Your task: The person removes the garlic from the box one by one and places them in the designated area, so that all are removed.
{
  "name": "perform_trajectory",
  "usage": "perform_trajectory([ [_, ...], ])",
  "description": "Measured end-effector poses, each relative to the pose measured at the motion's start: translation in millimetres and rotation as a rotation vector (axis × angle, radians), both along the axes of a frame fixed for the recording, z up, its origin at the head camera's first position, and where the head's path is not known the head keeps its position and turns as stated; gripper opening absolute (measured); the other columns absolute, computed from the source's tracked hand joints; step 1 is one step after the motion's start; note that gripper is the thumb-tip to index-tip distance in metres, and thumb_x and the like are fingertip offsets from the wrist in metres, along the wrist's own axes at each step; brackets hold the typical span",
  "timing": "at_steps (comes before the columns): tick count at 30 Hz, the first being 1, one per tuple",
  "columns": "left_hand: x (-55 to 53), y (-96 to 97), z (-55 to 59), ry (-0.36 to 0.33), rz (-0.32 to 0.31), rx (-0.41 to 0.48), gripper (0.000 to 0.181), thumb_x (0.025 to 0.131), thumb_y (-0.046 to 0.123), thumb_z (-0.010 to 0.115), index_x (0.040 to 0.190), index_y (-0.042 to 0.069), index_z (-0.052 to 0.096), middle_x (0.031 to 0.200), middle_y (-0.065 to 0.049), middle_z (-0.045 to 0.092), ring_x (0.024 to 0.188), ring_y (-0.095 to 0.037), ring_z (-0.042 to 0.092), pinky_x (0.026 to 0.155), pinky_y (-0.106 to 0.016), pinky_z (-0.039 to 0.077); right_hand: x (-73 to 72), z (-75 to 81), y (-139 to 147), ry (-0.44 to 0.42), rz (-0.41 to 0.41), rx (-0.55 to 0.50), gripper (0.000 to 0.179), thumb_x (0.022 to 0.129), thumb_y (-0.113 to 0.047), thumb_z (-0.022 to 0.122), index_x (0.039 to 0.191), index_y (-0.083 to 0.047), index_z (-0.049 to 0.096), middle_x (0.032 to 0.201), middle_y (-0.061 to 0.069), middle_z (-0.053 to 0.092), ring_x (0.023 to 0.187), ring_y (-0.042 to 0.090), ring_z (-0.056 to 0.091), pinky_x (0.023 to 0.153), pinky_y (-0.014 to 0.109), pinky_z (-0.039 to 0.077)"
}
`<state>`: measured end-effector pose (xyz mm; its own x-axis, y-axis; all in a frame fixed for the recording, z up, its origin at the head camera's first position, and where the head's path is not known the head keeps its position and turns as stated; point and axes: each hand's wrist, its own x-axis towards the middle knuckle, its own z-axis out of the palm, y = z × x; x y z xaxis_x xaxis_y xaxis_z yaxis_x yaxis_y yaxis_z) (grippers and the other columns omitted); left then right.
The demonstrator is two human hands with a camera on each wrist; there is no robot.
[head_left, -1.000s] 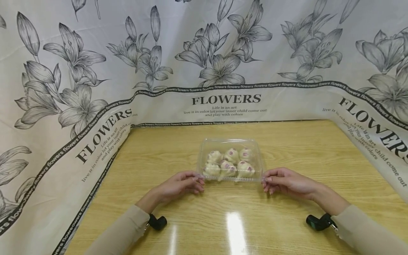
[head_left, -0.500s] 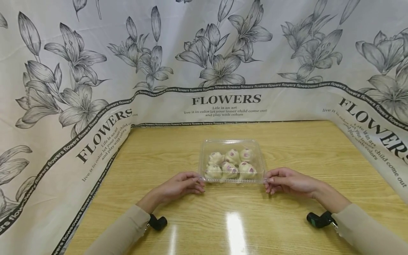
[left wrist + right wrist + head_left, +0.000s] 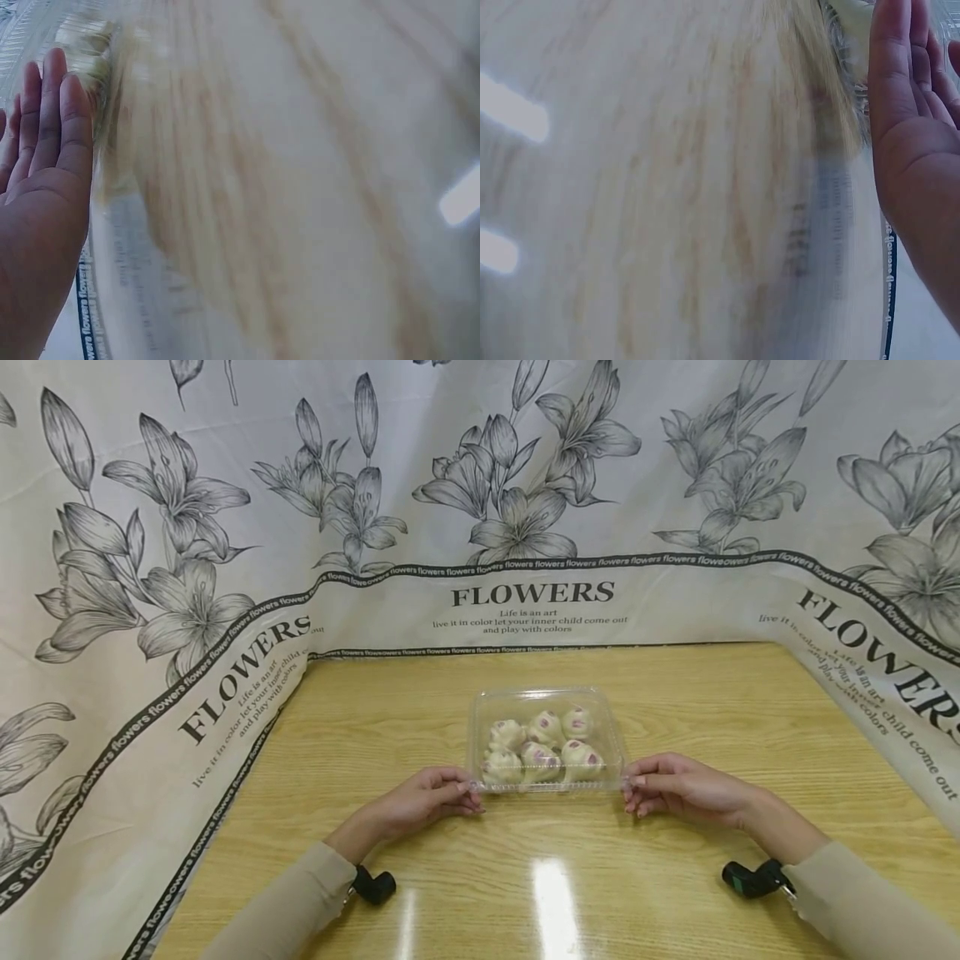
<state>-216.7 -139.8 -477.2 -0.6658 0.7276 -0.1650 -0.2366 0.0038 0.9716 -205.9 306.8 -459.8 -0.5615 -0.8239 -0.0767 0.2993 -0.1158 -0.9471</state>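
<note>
A clear plastic clamshell box [image 3: 550, 695] with its lid down is in the middle of the head view. Inside sit several cream-coloured buns [image 3: 542, 762] with purple patches, in two rows. My left hand [image 3: 427, 797] pinches the box's near left corner between thumb and fingers. At the near right corner, my right hand [image 3: 686, 789] pinches the rim the same way. In the left wrist view the fingers [image 3: 49, 120] lie along the box's side. The right wrist view shows the fingers [image 3: 892, 67] beside the box, with part of a bun behind them.
The box is over a glossy wood-grain table [image 3: 375, 710] with bright light reflections near the front. A white flower-printed cloth [image 3: 532, 610] hangs round the back and both sides. Each wrist carries a small black camera [image 3: 373, 885].
The box has shifted slightly toward me and to the right, its tilt changing a little. Both hands keep their hold on the corners and have moved only slightly.
</note>
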Motion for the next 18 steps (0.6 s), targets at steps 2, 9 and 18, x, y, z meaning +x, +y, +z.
perform_trajectory([
  [2,0.1,0.5,1.1,0.004,0.0,-0.002,0.036,0.11,0.008,0.045,0.131,-0.021,0.047,0.12,-0.025,0.064,0.113,-0.025,0.067,0.108,-0.043,0.051,0.7,0.3,0,-0.008,-0.012,-0.001,0.033,0.11,0.002,0.033,0.133,0.02,0.048,0.12,0.018,0.066,0.11,0.024,0.067,0.098,0.035,0.057],
  [9,0.7,-0.8,3.4,0.014,-0.002,0.0,0.036,0.11,0.008,0.045,0.13,-0.023,0.046,0.116,-0.022,0.066,0.11,-0.024,0.068,0.107,-0.044,0.052,3.8,1.2,-4,0.026,-0.072,0.028,0.031,0.109,0.003,0.036,0.13,0.023,0.048,0.118,0.019,0.066,0.108,0.022,0.068,0.097,0.033,0.057],
  [18,0.2,-3.8,3.5,0.014,-0.011,-0.016,0.035,0.11,0.007,0.045,0.13,-0.022,0.047,0.119,-0.027,0.065,0.11,-0.024,0.068,0.106,-0.042,0.052,11.3,1.4,-10,0.102,-0.142,0.118,0.032,0.109,-0.002,0.042,0.125,0.025,0.046,0.115,0.024,0.064,0.105,0.024,0.068,0.097,0.038,0.057],
])
